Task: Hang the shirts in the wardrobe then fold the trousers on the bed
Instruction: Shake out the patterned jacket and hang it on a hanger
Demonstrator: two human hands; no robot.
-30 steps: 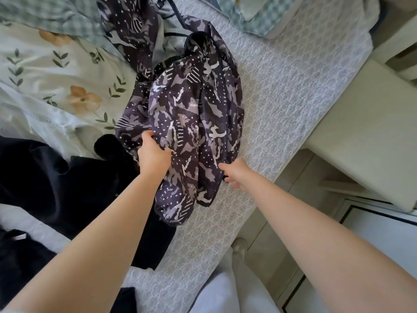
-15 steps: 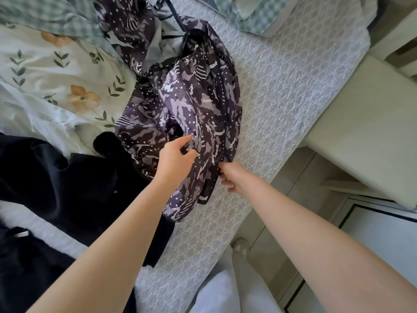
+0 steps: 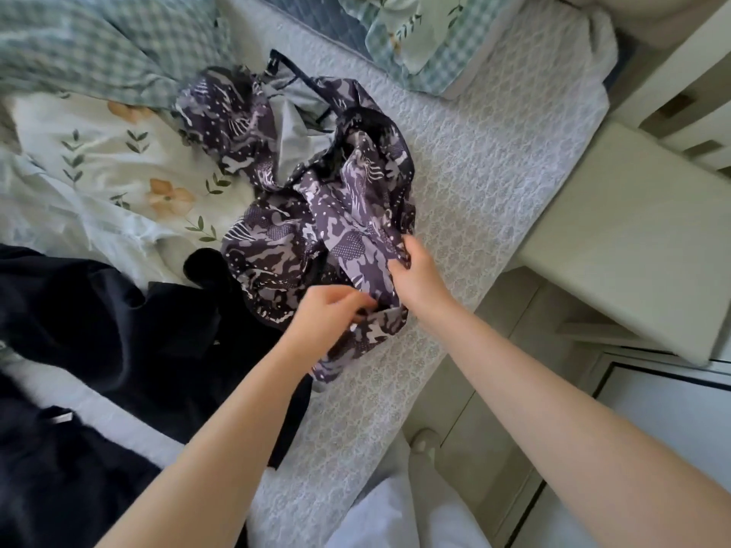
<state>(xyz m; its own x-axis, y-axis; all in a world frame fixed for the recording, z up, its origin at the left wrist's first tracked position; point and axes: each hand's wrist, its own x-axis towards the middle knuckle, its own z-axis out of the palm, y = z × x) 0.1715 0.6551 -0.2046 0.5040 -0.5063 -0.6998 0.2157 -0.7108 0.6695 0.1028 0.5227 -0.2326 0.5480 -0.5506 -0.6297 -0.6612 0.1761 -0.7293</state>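
A crumpled purple and grey camouflage-print garment (image 3: pixel 300 215) lies on the bed (image 3: pixel 494 160), its pale lining showing near the top. My left hand (image 3: pixel 328 314) pinches its near hem. My right hand (image 3: pixel 415 270) grips a fold of the same cloth at its right edge. Dark navy clothes (image 3: pixel 103 334) lie spread on the bed to the left, and another dark piece (image 3: pixel 47 480) lies at the lower left.
A floral duvet (image 3: pixel 118 179) and a checked blanket (image 3: pixel 79 45) are bunched at the upper left. A checked pillow (image 3: pixel 427 45) sits at the head of the bed. A pale bedside cabinet (image 3: pixel 633 239) stands right of the bed, above tiled floor.
Both hands have shifted along the camouflage garment: the left hand has come down to the near hem and the right hand has risen and closed on a fold. The cloth has been gathered and turned.
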